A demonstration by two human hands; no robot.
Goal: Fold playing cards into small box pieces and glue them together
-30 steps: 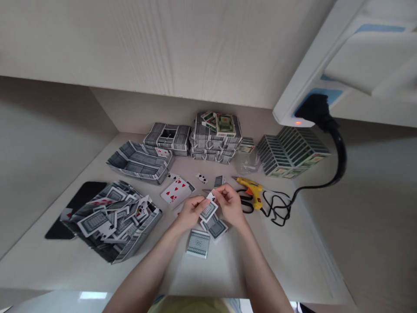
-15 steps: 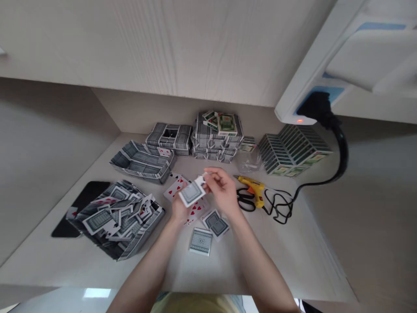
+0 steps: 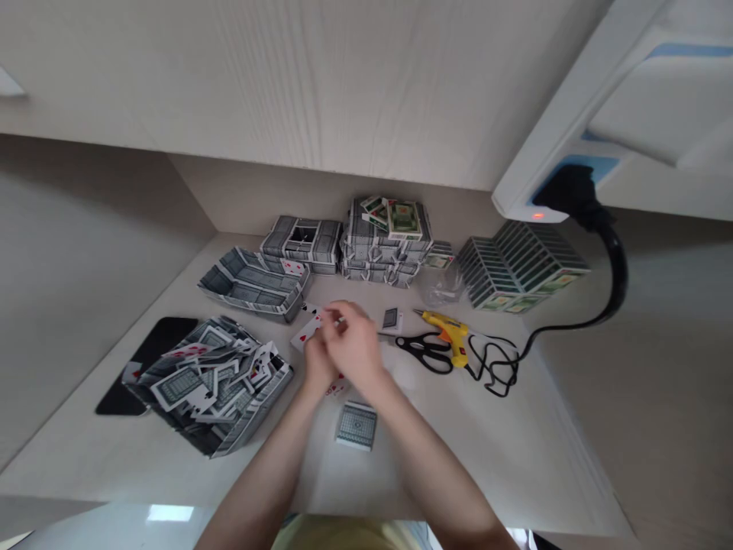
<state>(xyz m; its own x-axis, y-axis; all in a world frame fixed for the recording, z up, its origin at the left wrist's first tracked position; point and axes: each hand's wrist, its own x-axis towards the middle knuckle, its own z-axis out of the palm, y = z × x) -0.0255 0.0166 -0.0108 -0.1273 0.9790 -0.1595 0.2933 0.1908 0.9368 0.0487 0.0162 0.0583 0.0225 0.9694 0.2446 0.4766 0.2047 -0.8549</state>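
Note:
My left hand [image 3: 321, 363] and my right hand [image 3: 356, 350] are pressed together above the middle of the table. The right hand lies partly over the left, with curled fingers meeting its fingers. What they hold between them is hidden. Under and behind them lie face-up playing cards [image 3: 306, 331] with red hearts, mostly covered. Near my right forearm sits a face-down stack of cards [image 3: 356, 426]. A small card piece [image 3: 392, 319] with a grey back lies right of my hands, close to black-handled scissors [image 3: 427, 352].
An open box made of cards [image 3: 252, 409] at left holds many loose cards, next to a black phone-like slab [image 3: 123, 393]. Behind are a card tray [image 3: 252, 290], card-built boxes [image 3: 386, 244] and rows of card packs [image 3: 515, 267]. A yellow glue gun [image 3: 450, 332] trails its cord at right.
My right hand has moved left over my left hand, and the card held between them is now hidden. Two face-down cards beside the stack no longer show. The scissors and small card piece are uncovered.

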